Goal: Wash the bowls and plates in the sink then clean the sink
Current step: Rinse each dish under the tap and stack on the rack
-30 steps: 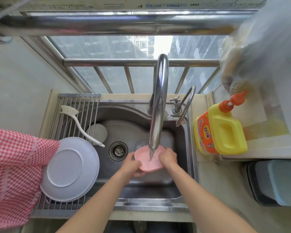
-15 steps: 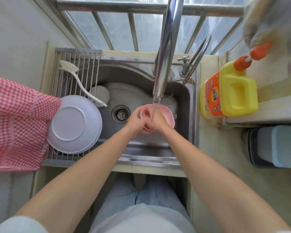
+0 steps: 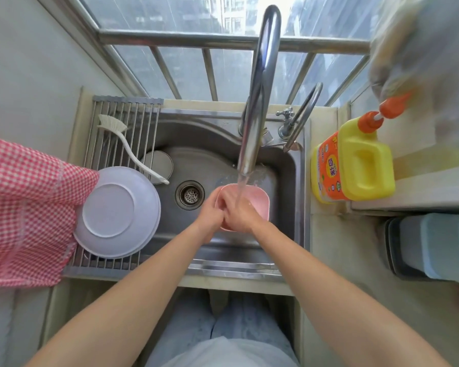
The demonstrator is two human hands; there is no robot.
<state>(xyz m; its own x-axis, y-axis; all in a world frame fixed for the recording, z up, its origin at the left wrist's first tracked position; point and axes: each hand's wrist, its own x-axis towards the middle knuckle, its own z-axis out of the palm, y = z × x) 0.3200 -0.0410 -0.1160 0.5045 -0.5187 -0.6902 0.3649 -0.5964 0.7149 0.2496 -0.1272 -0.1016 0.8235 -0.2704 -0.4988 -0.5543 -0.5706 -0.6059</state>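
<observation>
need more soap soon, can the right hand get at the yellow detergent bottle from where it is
Probably yes: the detergent bottle stands uncovered right of the sink, but the right hand must first leave the pink bowl.

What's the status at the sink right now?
Left hand and right hand both grip pink bowl. Bowl under running faucet. Nothing in the way.

The right hand covers much of the inside of the pink bowl, so its fingertips cannot be made out. The left hand hides the bowl's near-left rim. At 9 o'clock a pink checked cloth runs off the frame and overlaps the upturned white plates. At 1 o'clock a blurred plastic bag is cut by the edge. The detergent bottle label is too small to read.
</observation>
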